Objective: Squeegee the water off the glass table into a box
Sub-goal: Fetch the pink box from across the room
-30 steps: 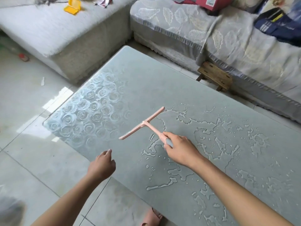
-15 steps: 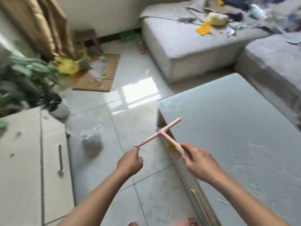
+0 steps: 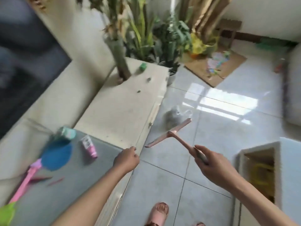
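Carrying entry: pink plastic T-shaped squeegee [image 3: 169,133], held in the air over the pale tiled floor [image 3: 211,128] at centre frame. The right hand [image 3: 211,165] has its fingers clasped round the handle, and the left hand [image 3: 126,159] is loosely curled, holding nothing. Step judged: blade off the glass table [image 3: 291,160], which shows only at the right edge, and no box discernible; the next move calls for finding one and bringing the blade back down onto the wet glass.

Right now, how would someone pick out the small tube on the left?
Look at the grey surface at lower left, beside the beige cabinet. The tube lies flat near its far edge, between the blue disc and the left hand. It alone is short and white with a pink end; the pink handle nearby is far longer.
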### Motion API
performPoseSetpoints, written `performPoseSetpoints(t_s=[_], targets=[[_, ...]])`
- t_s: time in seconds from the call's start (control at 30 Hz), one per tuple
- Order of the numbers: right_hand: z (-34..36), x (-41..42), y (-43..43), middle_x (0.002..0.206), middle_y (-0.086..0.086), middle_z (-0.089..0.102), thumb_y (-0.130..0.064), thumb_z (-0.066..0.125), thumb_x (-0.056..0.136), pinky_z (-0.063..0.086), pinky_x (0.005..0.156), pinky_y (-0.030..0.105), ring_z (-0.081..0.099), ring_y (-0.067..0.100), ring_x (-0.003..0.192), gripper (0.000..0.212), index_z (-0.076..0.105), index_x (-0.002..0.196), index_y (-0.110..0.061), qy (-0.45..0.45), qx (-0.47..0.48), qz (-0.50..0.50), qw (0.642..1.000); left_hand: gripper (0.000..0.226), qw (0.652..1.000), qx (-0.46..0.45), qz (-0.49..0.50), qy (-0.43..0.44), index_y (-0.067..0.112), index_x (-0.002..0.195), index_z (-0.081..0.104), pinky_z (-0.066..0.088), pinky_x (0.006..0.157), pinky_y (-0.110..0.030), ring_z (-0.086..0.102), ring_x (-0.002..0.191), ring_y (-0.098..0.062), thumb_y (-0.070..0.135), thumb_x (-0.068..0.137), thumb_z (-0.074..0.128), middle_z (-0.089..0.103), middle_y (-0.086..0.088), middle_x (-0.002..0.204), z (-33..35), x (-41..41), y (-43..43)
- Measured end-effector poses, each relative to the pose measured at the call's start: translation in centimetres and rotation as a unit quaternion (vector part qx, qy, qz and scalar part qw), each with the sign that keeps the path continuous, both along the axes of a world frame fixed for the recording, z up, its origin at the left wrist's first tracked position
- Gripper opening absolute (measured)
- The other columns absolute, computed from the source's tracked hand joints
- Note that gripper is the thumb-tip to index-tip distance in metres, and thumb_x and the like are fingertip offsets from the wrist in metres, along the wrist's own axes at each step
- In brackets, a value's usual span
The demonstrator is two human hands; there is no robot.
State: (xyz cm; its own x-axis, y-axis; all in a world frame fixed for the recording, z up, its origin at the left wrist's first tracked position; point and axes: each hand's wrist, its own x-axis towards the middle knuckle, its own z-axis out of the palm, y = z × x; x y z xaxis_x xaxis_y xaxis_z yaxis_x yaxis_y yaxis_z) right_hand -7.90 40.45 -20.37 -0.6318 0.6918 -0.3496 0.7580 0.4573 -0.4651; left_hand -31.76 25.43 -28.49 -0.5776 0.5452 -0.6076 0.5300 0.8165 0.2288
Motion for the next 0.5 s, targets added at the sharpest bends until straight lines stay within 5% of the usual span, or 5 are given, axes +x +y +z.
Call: performPoseSetpoints(t_s=[0.27, 0.5], targets=[[-1.8, -8.4, -6.0, 0.086, -0.006, 0.066, -0.032, 0.049, 0.092, 0.043, 0.065, 0.031, 0.061, 0.022, 0.083, 0.029, 0.052, 0.121, -0.035, 0.006, -0.016, 0.177, 0.984, 0.042, 0.973, -0.016, 0.228, 0.034, 0.020, 0.135, 0.047, 0.043, 0.095, -0.034, 0.053, 0.122, -0.027, 0.023, 0.093, 0.043, 0.055, -0.005, 0.135, -2.2, -2.6, -15.4], [-1.6, -9.4, -10.2, 0.100, -0.004, 0.069, -0.029, 0.050, 0.092, 0.046, 0.073, 0.031, 0.060, 0.023, 0.092, 0.036, 0.051, 0.128, -0.032, -0.016, -0.026, 0.300, 0.954, 0.043, 0.938, -0.029, 0.345, 0.022, 0.019, 0.136, 0.045, 0.043, 0.098, -0.034, 0.051, 0.124, -0.027, 0.024, 0.094, 0.042, 0.054, -0.004, 0.137, -1.5, 2.9, -24.1]])
